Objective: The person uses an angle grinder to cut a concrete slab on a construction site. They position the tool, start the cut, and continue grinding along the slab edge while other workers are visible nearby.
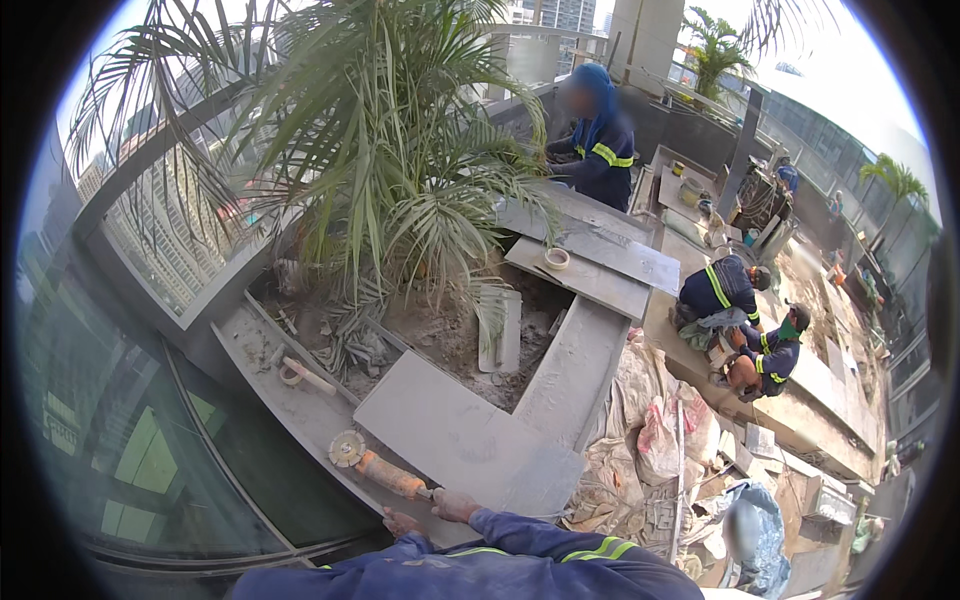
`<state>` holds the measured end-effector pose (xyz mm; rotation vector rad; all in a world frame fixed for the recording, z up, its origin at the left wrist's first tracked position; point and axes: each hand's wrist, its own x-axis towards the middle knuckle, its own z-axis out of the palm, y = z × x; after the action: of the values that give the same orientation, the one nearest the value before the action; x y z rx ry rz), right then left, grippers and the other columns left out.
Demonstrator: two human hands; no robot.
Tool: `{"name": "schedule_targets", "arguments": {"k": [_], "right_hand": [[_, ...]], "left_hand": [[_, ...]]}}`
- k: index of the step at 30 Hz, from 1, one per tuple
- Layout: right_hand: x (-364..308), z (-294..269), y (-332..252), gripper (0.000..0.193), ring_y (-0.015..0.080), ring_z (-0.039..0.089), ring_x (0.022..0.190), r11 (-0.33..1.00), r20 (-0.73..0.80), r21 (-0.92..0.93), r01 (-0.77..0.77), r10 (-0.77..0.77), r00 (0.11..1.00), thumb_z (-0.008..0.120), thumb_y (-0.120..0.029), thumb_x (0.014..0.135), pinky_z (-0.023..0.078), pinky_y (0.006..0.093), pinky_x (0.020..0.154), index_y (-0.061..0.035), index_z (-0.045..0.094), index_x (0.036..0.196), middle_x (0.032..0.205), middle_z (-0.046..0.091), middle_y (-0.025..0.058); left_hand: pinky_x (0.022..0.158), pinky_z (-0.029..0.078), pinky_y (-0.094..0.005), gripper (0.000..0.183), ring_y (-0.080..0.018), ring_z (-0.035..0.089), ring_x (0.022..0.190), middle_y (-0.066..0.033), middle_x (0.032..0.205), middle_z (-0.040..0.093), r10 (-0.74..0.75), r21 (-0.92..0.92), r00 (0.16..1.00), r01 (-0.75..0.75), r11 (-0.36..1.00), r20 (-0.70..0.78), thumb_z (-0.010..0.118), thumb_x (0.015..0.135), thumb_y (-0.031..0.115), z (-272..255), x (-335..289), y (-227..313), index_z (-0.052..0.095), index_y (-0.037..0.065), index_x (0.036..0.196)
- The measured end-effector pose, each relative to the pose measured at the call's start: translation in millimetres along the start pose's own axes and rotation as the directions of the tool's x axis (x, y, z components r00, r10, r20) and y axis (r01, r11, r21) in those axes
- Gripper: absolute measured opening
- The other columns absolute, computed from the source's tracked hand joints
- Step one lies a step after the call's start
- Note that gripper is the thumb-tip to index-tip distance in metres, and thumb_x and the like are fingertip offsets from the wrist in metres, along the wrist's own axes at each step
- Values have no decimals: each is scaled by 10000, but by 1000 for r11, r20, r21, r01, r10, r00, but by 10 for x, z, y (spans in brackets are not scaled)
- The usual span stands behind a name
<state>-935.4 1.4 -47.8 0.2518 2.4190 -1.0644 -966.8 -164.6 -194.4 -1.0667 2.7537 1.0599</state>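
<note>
An angle grinder [392, 474] with an orange body lies on the grey ledge in front of me, its round disc [347, 449] pointing away to the left. My right hand [457, 506] is closed at the tail end of the grinder, near its cord; what the fingers pinch is too small to make out. Just left of it and lower, my left hand [402, 522] is over the ledge by the glass side, fingers loosely apart with nothing seen in them. Beside the grinder, a broad grey slab [455, 425] covers the near corner of the planter.
A leafy palm [390, 190] rises from the planter soil [425, 340]. A tape roll [557, 259] sits on far slabs; another ring-shaped roll [292, 372] lies on the left ledge. One person [600, 150] stands behind the planter; two co-workers [765, 350] crouch right, past sacks [660, 440].
</note>
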Motion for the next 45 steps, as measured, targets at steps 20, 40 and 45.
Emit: {"name": "schedule_targets", "arguments": {"k": [20,40,45], "right_hand": [[-66,-155,-22,296,418,730,939,992,-5,17,-124,124,992,695,-211,866,573,491,828,3,654,1067,979,734,235],[100,-228,131,395,265,678,636,996,70,86,12,-18,997,657,-267,856,528,420,591,90,622,1021,746,674,186],[204,-494,-987,367,194,648,596,973,106,229,-39,15,994,681,-272,889,511,366,547,74,607,986,725,650,117]], "left_hand": [[1011,500,-499,658,-423,611,1216,-260,1304,617,198,-13,906,-209,978,374,452,1054,569,-90,-161,-67,610,-5,1334],[915,514,-385,495,-303,673,1043,-146,1099,683,13,-588,942,198,784,335,665,991,436,-939,300,723,625,0,1223],[827,591,-393,632,-262,723,971,-130,1049,717,231,-789,756,564,243,612,728,947,524,-1174,324,1530,567,18,1291]]}}
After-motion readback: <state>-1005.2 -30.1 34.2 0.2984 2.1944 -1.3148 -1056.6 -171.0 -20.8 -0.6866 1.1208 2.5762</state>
